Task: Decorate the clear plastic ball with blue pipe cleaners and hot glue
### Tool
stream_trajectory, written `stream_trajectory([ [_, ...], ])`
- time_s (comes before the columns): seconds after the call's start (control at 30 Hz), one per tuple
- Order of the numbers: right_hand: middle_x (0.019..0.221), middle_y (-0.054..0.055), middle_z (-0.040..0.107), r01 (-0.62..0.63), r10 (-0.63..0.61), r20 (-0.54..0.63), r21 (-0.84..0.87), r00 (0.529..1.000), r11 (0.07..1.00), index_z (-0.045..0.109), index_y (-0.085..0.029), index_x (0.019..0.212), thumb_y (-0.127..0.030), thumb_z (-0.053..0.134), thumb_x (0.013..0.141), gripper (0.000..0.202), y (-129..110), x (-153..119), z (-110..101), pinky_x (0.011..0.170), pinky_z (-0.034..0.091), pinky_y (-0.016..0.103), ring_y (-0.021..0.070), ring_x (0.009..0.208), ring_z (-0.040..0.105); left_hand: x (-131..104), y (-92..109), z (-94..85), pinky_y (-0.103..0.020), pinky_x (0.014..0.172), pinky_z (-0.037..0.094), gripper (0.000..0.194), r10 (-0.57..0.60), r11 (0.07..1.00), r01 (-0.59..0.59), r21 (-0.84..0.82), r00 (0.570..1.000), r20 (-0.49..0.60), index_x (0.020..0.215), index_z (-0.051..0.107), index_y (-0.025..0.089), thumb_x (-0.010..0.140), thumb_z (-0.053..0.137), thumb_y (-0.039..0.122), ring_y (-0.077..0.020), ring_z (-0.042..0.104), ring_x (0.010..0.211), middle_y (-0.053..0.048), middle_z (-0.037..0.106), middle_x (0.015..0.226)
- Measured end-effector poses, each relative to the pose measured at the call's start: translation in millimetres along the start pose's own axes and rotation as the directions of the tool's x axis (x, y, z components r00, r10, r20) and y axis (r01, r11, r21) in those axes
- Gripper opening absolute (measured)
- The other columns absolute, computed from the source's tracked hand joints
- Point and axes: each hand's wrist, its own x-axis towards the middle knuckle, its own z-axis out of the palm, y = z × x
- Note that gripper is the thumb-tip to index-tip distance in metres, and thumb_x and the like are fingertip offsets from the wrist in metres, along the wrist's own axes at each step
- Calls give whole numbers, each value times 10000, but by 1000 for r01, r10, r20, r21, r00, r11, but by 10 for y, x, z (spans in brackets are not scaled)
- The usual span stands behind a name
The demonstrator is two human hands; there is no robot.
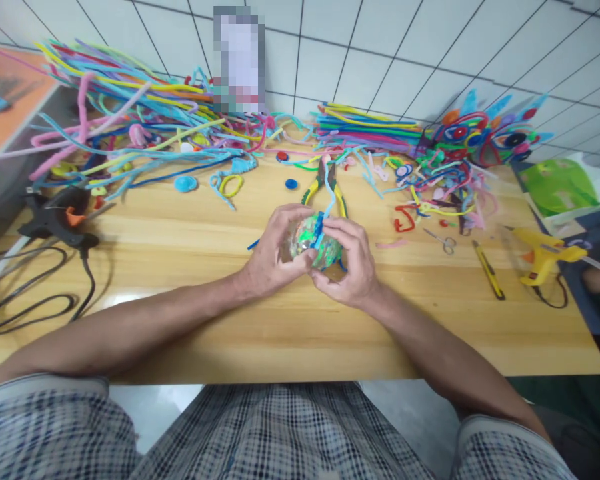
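Observation:
Between my two hands is a clear, shiny, rounded ball-like piece (307,233) with green patches, a blue band round its middle. My left hand (279,257) grips its left side, thumb across the front. On the other side my right hand (349,260) closes round it, fingers at the band. A light blue pipe cleaner (331,190) rises from the band. Behind the ball, pliers (344,200) with yellow-green handles lie on the table, partly hidden by my hands. Blue strands show beneath my right fingers.
Pipe cleaners (145,100) heap at the back left, with another bundle (365,133) at back centre. Scraps (445,180), small scissors (447,245), a yellow cutter (489,270) and a yellow glue gun (545,257) lie right. A black glue gun (60,217) with looped cord is left.

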Motion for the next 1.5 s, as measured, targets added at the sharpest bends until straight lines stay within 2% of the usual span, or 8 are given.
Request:
stream_trajectory([
  [0.17,1451,165,745,47,-47,-2,-1,999,999,506,-291,1628,-362,850,888,819,55,20,-10,1090,666,662,401,1337,743,-7,-39,23,-562,1268,518,585,58,997,-58,42,998,1,1582,546,269,1096,661,573,-328,591,1474,-148,619,1510],
  [0.43,1472,169,738,42,-42,33,-4,999,999,503,-298,1622,-360,850,878,823,71,13,-30,1120,641,676,409,1350,738,-32,-96,51,-539,1245,540,572,66,997,-66,32,998,-7,1583,541,286,1097,653,565,-315,602,1455,-139,628,1499],
  [0.7,1450,168,741,95,-93,54,-31,994,995,508,-300,1600,-323,838,900,774,144,87,-69,1112,642,677,397,1353,737,-29,-114,103,-564,1328,495,795,-1,999,-1,-32,999,-44,1674,391,248,1041,746,574,-344,556,1552,-190,536,1634],
  [0.93,1463,152,752,107,-105,138,-13,985,994,531,-314,1575,-335,855,909,741,194,84,-156,1119,645,668,384,1374,738,-15,-51,64,-571,1294,511,700,34,999,-33,37,999,-14,1608,467,252,1038,748,547,-340,569,1504,-169,565,1556],
  [1.07,1445,144,761,118,-118,100,3,988,993,537,-313,1576,-332,868,903,750,181,38,-128,1111,649,672,382,1367,743,2,-2,40,-549,1239,535,599,49,998,-49,28,999,-8,1523,518,258,1060,724,578,-323,593,1432,-146,589,1467],
  [1.17,1430,146,770,141,-142,96,20,985,990,547,-302,1591,-334,862,915,746,136,44,-137,1104,650,660,381,1358,745,11,20,44,-519,1189,557,489,78,997,-77,27,996,-45,1473,533,266,1082,717,495,-303,614,1379,-126,604,1404],
  [1.33,1461,143,771,53,-73,160,122,985,991,574,-297,1608,-376,722,1020,612,89,115,-292,1140,622,644,375,1356,743,14,40,62,-512,1187,553,440,105,993,-102,64,994,-41,1464,535,264,1090,692,435,-295,609,1383,-124,601,1412],
  [1.5,1581,143,716,10,-22,186,68,982,998,584,-311,1634,-373,664,1069,573,116,145,-344,1202,586,633,376,1445,696,6,49,86,-538,1200,551,450,121,990,-118,75,992,-42,1480,518,268,1097,672,446,-301,597,1404,-133,593,1427],
])
